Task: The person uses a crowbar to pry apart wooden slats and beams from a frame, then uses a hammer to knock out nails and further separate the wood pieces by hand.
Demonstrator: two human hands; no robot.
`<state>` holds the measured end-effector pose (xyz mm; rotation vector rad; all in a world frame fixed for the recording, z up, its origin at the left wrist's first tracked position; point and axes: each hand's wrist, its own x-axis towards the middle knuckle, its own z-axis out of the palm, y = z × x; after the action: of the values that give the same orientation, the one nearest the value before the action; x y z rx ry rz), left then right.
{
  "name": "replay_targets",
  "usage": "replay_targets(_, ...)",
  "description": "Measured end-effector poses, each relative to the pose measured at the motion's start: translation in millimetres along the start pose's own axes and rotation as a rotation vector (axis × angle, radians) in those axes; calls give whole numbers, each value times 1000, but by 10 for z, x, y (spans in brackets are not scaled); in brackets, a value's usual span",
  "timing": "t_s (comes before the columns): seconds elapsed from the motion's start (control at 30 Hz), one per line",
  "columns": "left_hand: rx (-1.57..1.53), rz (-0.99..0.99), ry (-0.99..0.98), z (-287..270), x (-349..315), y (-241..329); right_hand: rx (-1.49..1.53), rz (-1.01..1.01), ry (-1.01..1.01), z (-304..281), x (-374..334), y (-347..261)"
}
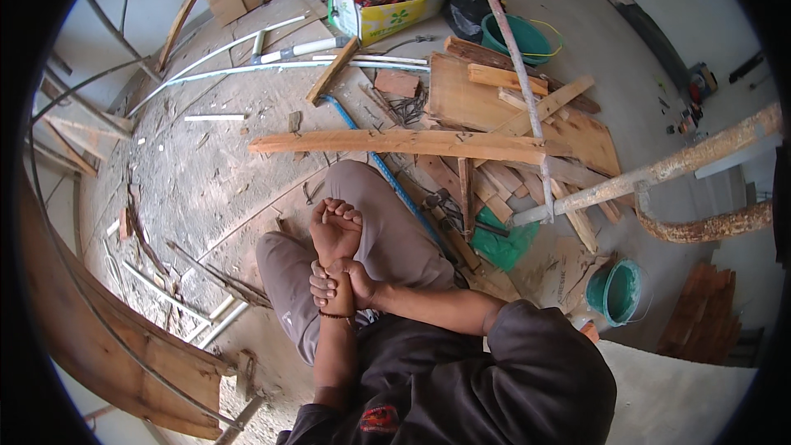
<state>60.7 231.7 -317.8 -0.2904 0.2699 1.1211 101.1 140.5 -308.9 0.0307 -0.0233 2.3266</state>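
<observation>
My left hand rests palm up over my lap, fingers loosely curled and nothing in them. Around the left wrist my right hand is closed, its fingers wrapped over the forearm from the right. A dark beaded bracelet sits just below that grip. Under both hands are my bent legs in grey-brown trousers. Beyond my knees a long timber plank with nails sticking out lies crosswise, touched by neither hand.
Loose boards and wood offcuts pile up ahead right, beside a green bag. A rusty pole juts in from the right, above a green bucket. Farther off stands a yellow carton of tools. White pipes lie at left.
</observation>
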Motion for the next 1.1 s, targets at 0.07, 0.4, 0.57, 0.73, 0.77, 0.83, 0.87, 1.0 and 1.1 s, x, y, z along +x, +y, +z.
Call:
replay_targets(0.07,17,-10,32,-29,67,-15,29,-28,-26,-29,1,-24)
replay_targets(0.4,75,-3,27,-75,138,-91,85,-23,-76,-87,-52,-108)
replay_targets(0.57,77,-29,17,-99,173,-94,101,-38,-110,-150,-54,-112)
replay_targets(0.73,125,-40,6,-10,141,-153,114,-47,-134,-139,-67,-126)
replay_targets(0.77,127,-40,6,-2,148,-159,108,-50,-143,-145,-68,-136)
replay_targets(0.83,123,-40,6,-25,178,-153,101,-50,-151,-135,-66,-143)
replay_targets(0.87,123,-37,6,-39,182,-143,99,-49,-150,-131,-71,-147)
replay_targets(1.0,144,-17,-1,-47,171,-166,98,-48,-155,-127,-82,-149)
replay_targets(1.1,168,3,-20,-54,136,-149,100,-39,-163,-125,-74,-144)
